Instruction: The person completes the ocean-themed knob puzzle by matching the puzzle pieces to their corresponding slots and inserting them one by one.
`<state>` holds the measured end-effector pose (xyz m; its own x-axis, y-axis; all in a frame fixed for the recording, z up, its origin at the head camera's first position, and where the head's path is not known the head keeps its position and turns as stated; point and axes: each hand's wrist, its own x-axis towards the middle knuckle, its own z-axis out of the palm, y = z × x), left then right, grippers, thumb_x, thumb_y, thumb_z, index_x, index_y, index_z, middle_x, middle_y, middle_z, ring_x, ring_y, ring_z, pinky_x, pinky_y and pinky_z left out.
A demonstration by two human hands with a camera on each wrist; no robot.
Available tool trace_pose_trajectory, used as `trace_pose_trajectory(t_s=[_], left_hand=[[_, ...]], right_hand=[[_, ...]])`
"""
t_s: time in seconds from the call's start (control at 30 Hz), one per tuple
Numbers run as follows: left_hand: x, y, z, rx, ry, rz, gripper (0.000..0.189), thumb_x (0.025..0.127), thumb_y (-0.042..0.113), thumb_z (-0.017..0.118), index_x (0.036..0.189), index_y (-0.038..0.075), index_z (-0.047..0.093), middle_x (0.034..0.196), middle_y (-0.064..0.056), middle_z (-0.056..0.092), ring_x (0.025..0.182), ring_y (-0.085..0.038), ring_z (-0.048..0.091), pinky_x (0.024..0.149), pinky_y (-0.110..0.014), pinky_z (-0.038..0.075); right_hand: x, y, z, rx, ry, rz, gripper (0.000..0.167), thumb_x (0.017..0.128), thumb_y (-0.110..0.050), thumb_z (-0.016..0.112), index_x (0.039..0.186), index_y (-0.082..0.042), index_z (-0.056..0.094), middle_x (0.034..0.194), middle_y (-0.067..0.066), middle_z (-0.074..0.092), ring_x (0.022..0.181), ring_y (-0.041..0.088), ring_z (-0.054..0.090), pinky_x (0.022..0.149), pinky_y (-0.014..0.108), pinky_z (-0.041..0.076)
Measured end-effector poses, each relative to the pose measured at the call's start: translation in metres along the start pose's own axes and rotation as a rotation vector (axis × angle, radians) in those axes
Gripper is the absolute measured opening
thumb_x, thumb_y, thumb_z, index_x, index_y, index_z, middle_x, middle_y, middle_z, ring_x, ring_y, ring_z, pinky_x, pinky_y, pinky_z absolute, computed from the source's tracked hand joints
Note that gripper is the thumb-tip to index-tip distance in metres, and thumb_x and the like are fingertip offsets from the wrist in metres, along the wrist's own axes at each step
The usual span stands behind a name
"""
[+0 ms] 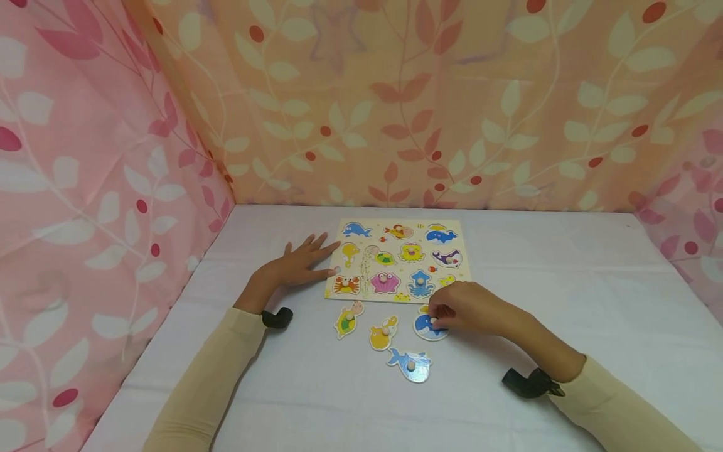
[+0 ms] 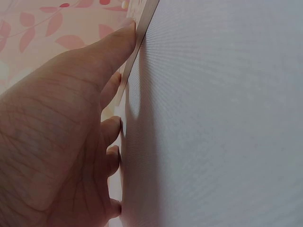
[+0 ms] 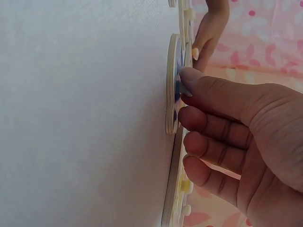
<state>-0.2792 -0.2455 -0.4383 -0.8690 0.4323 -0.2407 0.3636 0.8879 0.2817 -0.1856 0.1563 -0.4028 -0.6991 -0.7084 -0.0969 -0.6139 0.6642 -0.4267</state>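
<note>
My right hand [image 1: 477, 307] pinches the knob of a round-edged blue whale puzzle piece [image 1: 422, 329] at the board's front edge. The right wrist view shows thumb and forefinger on that knob, with the wooden piece [image 3: 171, 85] on its edge in that view. The wooden peg puzzle board [image 1: 361, 297] carries sea-animal pieces, among them a pink shell [image 1: 386, 284] and a blue squid [image 1: 420, 285]. My left hand [image 1: 299, 263] lies with fingers spread at the board's left edge. Its thumb [image 2: 113, 45] touches that edge in the left wrist view.
In front of the board lie a green turtle piece [image 1: 344, 326], a yellow piece [image 1: 380, 339] and a light blue fish-tailed piece [image 1: 418, 371]. A white cloth covers the table [image 1: 565, 282]. Patterned curtains [image 1: 350, 113] stand behind and at both sides.
</note>
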Motion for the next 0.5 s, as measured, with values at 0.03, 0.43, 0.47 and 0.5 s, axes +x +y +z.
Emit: trace_pose_trajectory(t_s=[0.03,0.43,0.47,0.5], left_hand=[[-0.0005,-0.0002,-0.0003,0.001,0.000,0.000,0.085,0.092,0.077,0.045,0.162,0.041,0.015,0.171,-0.001,-0.002,0.156,-0.033,-0.008,0.114,-0.073,-0.007],[-0.0043,-0.0011,-0.0002,-0.026,0.010,0.012,0.084,0.092,0.077,0.046,0.162,0.042,0.014,0.171,-0.001,-0.002,0.156,-0.033,-0.008,0.114,-0.073,-0.008],[-0.0040,-0.0013,0.0000,-0.033,0.011,0.014,0.084,0.092,0.077,0.046,0.162,0.042,0.015,0.171,-0.001,-0.002,0.156,-0.033,-0.008,0.114,-0.073,-0.008],[-0.0038,-0.0018,0.0004,-0.032,0.009,0.015,0.084,0.092,0.077,0.046,0.162,0.042,0.014,0.171,0.000,-0.002,0.156,-0.033,-0.008,0.114,-0.073,-0.008]], right_hand=[[0.0005,-0.0002,0.0001,0.003,0.000,-0.001,0.014,0.086,-0.028,0.083,0.096,-0.023,0.076,0.076,-0.020,0.060,0.074,0.004,0.054,0.069,0.023,0.049],[0.0014,0.0024,-0.0020,0.016,0.001,-0.035,0.012,0.087,-0.029,0.083,0.097,-0.027,0.077,0.082,-0.022,0.063,0.075,0.002,0.056,0.071,0.023,0.052],[0.0007,0.0027,-0.0030,0.021,0.005,-0.040,0.012,0.087,-0.029,0.082,0.097,-0.027,0.077,0.082,-0.022,0.063,0.076,0.003,0.056,0.071,0.023,0.052],[-0.0001,0.0027,-0.0043,0.027,0.010,-0.044,0.012,0.087,-0.029,0.082,0.097,-0.028,0.076,0.083,-0.023,0.064,0.076,0.003,0.057,0.071,0.023,0.052]])
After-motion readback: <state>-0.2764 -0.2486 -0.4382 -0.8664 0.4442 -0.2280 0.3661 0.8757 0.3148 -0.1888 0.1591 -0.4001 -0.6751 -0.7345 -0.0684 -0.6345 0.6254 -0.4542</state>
